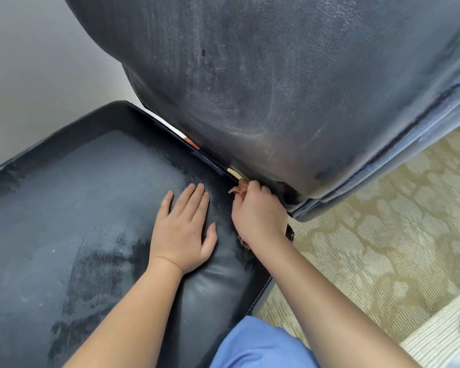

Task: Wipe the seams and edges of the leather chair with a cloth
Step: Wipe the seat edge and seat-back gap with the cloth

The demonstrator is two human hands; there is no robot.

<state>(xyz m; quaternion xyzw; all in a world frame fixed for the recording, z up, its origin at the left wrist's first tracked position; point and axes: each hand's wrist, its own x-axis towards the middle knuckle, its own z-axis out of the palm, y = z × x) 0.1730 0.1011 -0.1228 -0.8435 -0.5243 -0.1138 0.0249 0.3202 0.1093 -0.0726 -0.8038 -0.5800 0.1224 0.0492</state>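
Observation:
A dark blue-grey leather chair fills the view, with its seat cushion point(77, 221) at lower left and its dusty backrest point(263, 88) rising above. My left hand point(183, 229) lies flat on the seat cushion with straight fingers. My right hand point(258, 213) grips a bunched pinkish-brown cloth point(239, 188) at the gap where seat and backrest meet, near the seat's right rear corner. Most of the cloth is hidden under the hand; a bit shows below the wrist.
Patterned beige carpet point(369, 235) spreads to the right of the chair. A pale wall point(24, 75) stands at upper left. My knee in blue fabric point(260, 346) is at the bottom. A light striped surface point(441, 333) sits at lower right.

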